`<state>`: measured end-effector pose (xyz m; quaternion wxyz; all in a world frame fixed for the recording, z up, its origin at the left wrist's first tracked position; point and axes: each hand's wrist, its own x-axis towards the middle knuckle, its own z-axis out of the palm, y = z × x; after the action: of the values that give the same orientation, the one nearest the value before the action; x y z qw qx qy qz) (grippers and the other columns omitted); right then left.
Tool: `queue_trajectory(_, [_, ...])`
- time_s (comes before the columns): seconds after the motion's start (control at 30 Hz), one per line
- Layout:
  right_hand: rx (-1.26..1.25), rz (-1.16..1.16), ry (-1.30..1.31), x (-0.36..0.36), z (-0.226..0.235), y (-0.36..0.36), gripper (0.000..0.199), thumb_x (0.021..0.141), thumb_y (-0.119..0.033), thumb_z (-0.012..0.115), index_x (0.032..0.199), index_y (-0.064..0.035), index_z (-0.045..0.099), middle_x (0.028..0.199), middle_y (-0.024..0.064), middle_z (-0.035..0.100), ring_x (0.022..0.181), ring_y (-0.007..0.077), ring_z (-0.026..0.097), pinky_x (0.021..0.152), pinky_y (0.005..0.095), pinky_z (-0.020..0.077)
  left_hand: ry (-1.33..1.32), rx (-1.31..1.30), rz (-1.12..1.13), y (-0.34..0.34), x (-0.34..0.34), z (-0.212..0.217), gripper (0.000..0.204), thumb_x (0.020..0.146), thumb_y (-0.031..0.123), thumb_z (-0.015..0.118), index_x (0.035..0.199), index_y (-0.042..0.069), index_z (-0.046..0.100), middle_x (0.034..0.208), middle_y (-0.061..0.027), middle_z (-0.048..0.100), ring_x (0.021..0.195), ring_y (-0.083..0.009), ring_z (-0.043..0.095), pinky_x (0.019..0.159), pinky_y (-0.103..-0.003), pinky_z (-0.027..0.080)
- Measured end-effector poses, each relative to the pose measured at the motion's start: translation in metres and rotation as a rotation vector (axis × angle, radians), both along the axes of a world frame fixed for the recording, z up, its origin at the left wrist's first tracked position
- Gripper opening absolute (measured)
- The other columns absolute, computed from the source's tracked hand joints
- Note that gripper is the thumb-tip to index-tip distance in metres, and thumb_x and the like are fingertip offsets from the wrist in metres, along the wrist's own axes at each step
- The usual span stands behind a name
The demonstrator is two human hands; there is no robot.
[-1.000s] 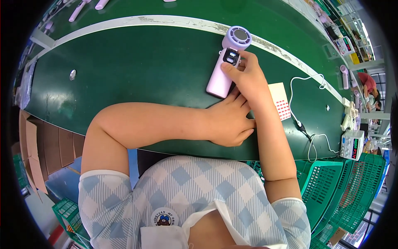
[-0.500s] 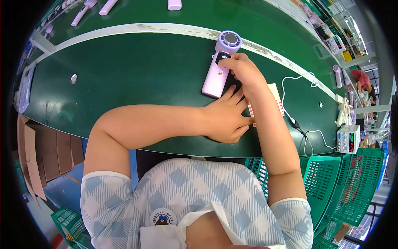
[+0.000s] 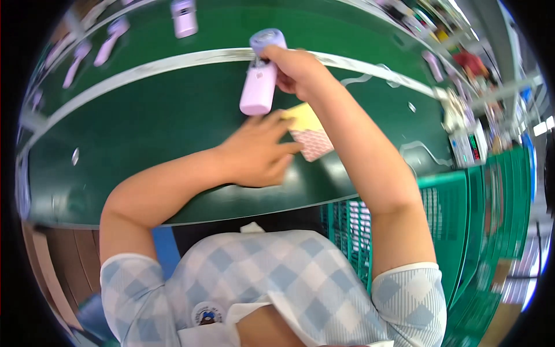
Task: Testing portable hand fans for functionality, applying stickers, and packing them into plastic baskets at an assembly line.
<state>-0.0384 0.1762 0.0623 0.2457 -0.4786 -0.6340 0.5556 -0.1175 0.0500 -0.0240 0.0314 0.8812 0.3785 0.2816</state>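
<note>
A pink handheld fan (image 3: 258,92) with a lilac round head stands out near the white strip, its handle end pointing toward me. My right hand (image 3: 296,72) grips it around the neck, just under the head, with the thumb on top. Closer to me, my left hand (image 3: 254,151) is open over the green table, its spread fingers blurred and reaching toward the handle's lower end. Beside those fingers lies a sheet of small red-and-white stickers (image 3: 313,143) with a bare yellow part. Whether the left fingertips touch the sheet is unclear.
Several more fans, among them a pink one (image 3: 185,20), lie on the green belt beyond the white strip (image 3: 191,58). A power supply with a lit display (image 3: 467,147) and a white cable (image 3: 425,149) are at the right. Green crates (image 3: 445,214) stand below the table edge.
My right hand has gone from the fan's small screen to a grip round its neck. The fan has shifted farther out. My left hand has drawn off the sticker sheet, and the whole view has swung.
</note>
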Motion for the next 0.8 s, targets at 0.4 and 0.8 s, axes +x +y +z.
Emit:
queue_trajectory(0.4, [0.331,-0.628,-0.125,0.44,0.076,-0.094,0.023,0.079,-0.021,0.056,0.088,-0.0006,0.06,0.079,0.007,0.061,0.071,0.0147,0.057,0.063,0.0254,0.0453,0.138,-0.127,0.079,-0.004,0.029,0.021,0.046,0.061,0.004,0.051,0.107,0.003,0.053,0.125,-0.0205,0.039,0.117,-0.0387,0.036,0.099,-0.051,0.025])
queue_trajectory(0.8, [-0.286,-0.921,-0.814,0.617,-0.197,-0.132,0.029,0.07,-0.021,0.06,0.089,0.0017,0.061,0.079,0.0115,0.06,0.069,0.0203,0.056,0.06,0.029,0.0453,0.296,-0.288,0.027,-0.079,0.049,0.013,0.04,0.063,0.007,0.053,0.102,0.002,0.049,0.113,-0.0185,0.043,0.102,-0.0358,0.042,0.089,-0.047,0.034])
